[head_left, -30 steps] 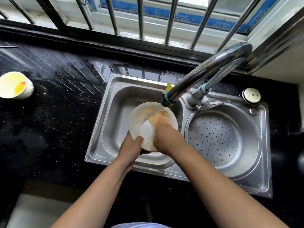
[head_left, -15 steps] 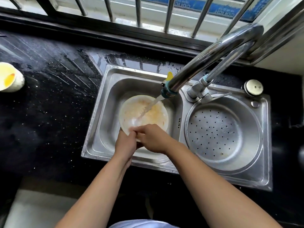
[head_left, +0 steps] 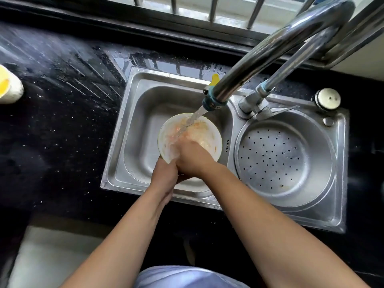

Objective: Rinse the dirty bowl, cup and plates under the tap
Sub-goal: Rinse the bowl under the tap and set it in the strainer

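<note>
The left hand grips the near edge of a white plate, thumb over the rim and fingers hidden beneath, holding it tilted up above the left basin of the sink. Just right of that grip, the right hand holds nothing. Its fingers lie against the plate's inner face, though water blurs the fingertips, so I cannot tell exactly how they sit.

The step in hand looks like the rinse of this one plate, with the free hand rubbing the dirt loose. Orange and yellowish smears cover most of the face beyond the fingers, so it appears only partly clean. The near part by the thumb looks paler. The next move probably calls for turning the plate within the left grip so the far smears come under the stream, while the grip stays firm on a wet, slippery rim.

Beyond the fingers, the water strikes the plate's upper half, slanting down from the tap just past the far rim. To the right of both hands, the other basin holds a perforated tray.

Well apart to the left, on the wet black counter, the cup waits with yellow residue inside, not yet rinsed.
</note>
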### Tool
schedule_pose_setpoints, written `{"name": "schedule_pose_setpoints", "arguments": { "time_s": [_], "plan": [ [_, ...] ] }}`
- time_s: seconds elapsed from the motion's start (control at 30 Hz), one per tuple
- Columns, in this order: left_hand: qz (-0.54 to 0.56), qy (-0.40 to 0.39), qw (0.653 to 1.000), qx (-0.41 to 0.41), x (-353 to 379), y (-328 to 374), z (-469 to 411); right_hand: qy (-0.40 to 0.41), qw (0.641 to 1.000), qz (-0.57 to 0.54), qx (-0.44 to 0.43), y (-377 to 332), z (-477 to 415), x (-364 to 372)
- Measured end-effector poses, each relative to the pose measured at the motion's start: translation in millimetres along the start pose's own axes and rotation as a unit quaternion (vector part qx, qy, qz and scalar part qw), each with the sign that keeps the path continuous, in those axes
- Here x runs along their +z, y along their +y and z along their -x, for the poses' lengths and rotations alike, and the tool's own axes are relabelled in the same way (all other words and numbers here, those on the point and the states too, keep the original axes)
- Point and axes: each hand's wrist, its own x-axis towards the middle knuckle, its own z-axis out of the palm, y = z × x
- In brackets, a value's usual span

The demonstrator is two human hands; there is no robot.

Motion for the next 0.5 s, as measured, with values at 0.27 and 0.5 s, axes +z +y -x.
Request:
{"name": "schedule_pose_setpoints", "arguments": {
  "time_s": [0.27,0.5],
  "plan": [
    [-0.007,0.033,0.999,-0.003,7.8,-3.1,0.4,-0.028,0.999,-0.003,0.042,9.0,-6.9,-3.6],
    [-0.041,0.082,0.996,-0.021,9.1,-1.0,0.5,-0.067,0.995,-0.011,0.07,26.2,-8.7,-1.5]
  ]
}}
